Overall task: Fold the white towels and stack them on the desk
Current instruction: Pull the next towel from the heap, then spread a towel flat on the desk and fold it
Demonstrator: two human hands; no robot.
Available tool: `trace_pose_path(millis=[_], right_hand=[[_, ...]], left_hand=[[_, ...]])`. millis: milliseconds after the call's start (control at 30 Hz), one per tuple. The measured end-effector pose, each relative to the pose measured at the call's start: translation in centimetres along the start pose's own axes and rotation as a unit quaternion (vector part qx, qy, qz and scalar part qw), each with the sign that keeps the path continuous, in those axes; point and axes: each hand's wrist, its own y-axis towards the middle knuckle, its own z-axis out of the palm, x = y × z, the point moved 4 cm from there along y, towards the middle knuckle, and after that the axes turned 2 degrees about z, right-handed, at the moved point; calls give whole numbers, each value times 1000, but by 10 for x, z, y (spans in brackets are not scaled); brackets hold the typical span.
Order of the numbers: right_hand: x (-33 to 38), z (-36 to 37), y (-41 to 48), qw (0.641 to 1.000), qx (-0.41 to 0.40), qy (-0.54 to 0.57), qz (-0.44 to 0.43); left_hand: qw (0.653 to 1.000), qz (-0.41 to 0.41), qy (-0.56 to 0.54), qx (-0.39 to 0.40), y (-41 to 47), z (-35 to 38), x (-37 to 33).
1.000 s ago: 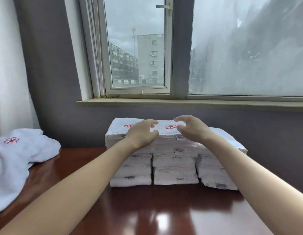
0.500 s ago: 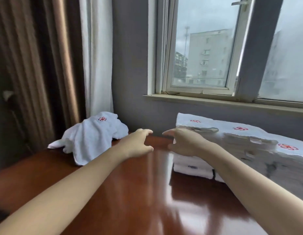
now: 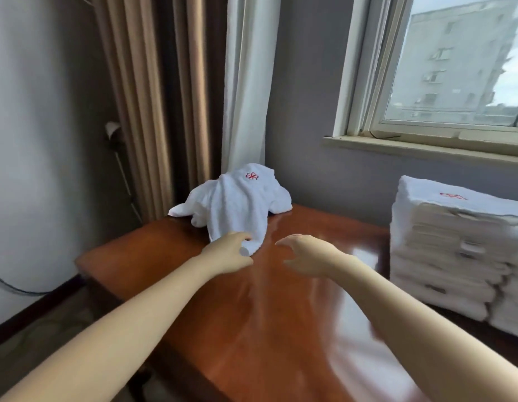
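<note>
While left hand (image 3: 227,253) pinches crumpled towel (image 3: 237,204), right hand (image 3: 310,256) hangs beside it, spread.

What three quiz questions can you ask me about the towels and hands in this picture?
1. True or false: the left hand grips the crumpled towel at its near end.
2. Where is the stack of folded towels? A) on the windowsill B) on the desk, to the right of the crumpled towel C) on the floor
3. Fill the gap: the flower mark stitched on the crumpled towel is ____.

Key: 1 true; 2 B; 3 red.
</note>
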Motion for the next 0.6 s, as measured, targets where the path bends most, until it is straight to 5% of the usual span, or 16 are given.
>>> trace_pose_path(millis=[167, 600], right_hand=[[17, 25, 26, 998, 16, 54, -15], [18, 59, 58, 992, 10, 129, -12]], left_hand=[[998, -42, -53, -10, 17, 6, 36], [985, 4, 50, -167, 64, 32, 42]])
